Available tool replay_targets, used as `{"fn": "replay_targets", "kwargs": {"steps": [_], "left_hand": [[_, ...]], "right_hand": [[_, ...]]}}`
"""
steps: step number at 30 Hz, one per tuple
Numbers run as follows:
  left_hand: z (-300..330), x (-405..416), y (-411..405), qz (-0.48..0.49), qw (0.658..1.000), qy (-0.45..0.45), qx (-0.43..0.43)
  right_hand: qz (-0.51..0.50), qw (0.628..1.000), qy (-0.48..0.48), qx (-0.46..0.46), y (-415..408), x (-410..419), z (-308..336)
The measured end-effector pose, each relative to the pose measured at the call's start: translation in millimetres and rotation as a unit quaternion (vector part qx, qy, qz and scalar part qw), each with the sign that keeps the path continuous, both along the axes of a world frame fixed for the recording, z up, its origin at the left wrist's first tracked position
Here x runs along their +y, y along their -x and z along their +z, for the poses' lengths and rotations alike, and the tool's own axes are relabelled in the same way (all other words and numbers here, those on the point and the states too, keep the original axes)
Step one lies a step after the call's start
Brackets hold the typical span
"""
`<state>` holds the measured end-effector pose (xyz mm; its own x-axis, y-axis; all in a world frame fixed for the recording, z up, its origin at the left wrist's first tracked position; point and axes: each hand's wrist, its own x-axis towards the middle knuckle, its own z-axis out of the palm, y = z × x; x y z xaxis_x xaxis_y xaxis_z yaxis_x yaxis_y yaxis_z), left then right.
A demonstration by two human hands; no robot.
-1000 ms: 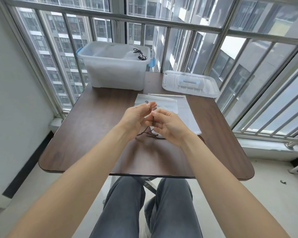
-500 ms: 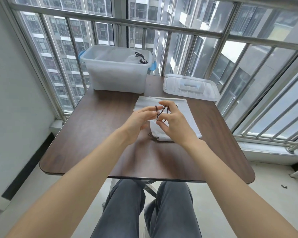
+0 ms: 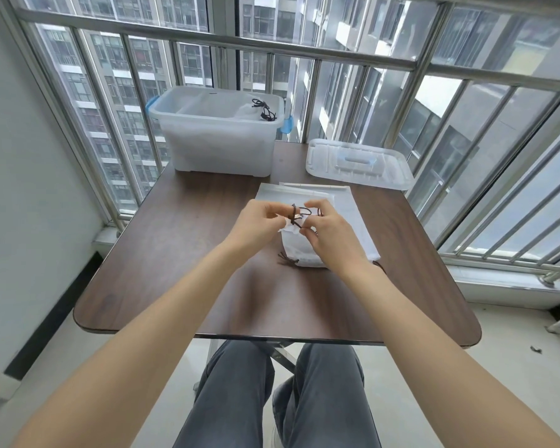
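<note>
Pinching thin dark brown cord loop [image 3: 299, 212] from both sides: left hand [image 3: 259, 223], right hand [image 3: 335, 242], fingers curled. Cord above clear plastic zip bags [image 3: 353, 215], mid brown wooden bench [image 3: 181, 253], nearer far edge.

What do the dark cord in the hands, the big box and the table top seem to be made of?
The cord: probably thin dark brown textile string, matte; it bends in soft loops. The box: translucent milky plastic, smooth; light passes through its walls. The table top: dark wood grain with a faint sheen, perhaps laminate; solid wood cannot be excluded.
</note>
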<state>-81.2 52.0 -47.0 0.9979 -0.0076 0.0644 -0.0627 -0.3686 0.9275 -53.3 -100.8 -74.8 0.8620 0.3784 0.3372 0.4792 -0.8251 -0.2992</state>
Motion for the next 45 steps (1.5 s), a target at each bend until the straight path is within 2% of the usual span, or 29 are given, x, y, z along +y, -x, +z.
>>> {"fn": "replay_targets", "kwargs": {"steps": [2, 5, 6, 8, 11, 14, 16, 18, 20, 23, 28, 30, 34, 36, 39, 42, 45], "left_hand": [[-1.1, 3.2, -2.5, 0.041, 0.984, -0.17, -0.045], [-0.7, 9.4, -5.2, 0.057, 0.924, -0.374, -0.058], [0.5, 10.1, -5.1, 0.054, 0.909, -0.411, -0.052], [3.5, 11.5, -3.7, 0.052, 0.9, -0.429, -0.053], [4.3, 13.9, -3.4, 0.039, 0.923, -0.375, -0.075], [4.6, 11.8, -0.5, 0.021, 0.984, -0.166, -0.065], [3.6, 9.5, 0.5, 0.014, 0.997, -0.026, -0.069], [1.7, 9.6, -0.8, 0.002, 0.996, 0.058, -0.072], [-1.2, 9.2, -1.8, 0.003, 0.993, 0.1, -0.062], [-3.8, 7.7, -2.4, 0.032, 0.993, 0.108, -0.037], [-2.9, 9.8, 0.0, 0.074, 0.988, 0.135, 0.009], [-2.2, 10.8, -1.1, 0.074, 0.975, 0.199, 0.058], [-1.0, 5.9, -4.4, 0.015, 0.919, 0.37, 0.138], [-1.7, 3.5, -5.0, -0.022, 0.912, 0.382, 0.146], [-6.6, 4.3, -7.7, -0.056, 0.922, 0.352, 0.151], [-9.7, 6.8, -11.1, -0.022, 0.95, 0.27, 0.154], [-11.2, 7.4, -14.0, 0.0, 0.961, 0.231, 0.149]], "right_hand": [[-0.017, 1.0, 0.006, -0.002, -0.7, -0.9, -0.2], [-0.019, 1.0, -0.002, -0.002, -1.0, -1.4, 1.3], [-0.02, 1.0, -0.003, -0.003, -1.3, -1.6, 2.2], [-0.028, 1.0, -0.003, -0.004, -2.1, -1.8, 3.3], [-0.038, 0.999, -0.004, 0.003, -2.9, -1.9, 3.3], [-0.044, 0.999, 0.003, 0.005, -3.2, 0.3, 3.7], [-0.053, 0.999, 0.001, 0.01, -3.1, 1.7, 4.4], [-0.058, 0.998, -0.004, 0.014, -3.0, 2.5, 4.6], [-0.066, 0.998, -0.006, 0.016, -3.2, 2.3, 4.6], [-0.077, 0.996, -0.033, 0.036, -5.8, 1.2, 3.3], [-0.096, 0.979, -0.16, 0.088, -8.7, -1.4, 1.8], [-0.098, 0.973, -0.183, 0.102, -7.4, -2.2, 2.2], [-0.103, 0.972, -0.181, 0.108, -5.5, -0.8, 3.0], [-0.116, 0.974, -0.17, 0.097, -5.4, -0.1, 4.8], [-0.126, 0.972, -0.182, 0.074, -4.1, -2.3, 8.4], [-0.136, 0.968, -0.203, 0.06, -1.6, -4.0, 8.6], [-0.143, 0.97, -0.188, 0.052, -0.6, -2.4, 5.4]]}}
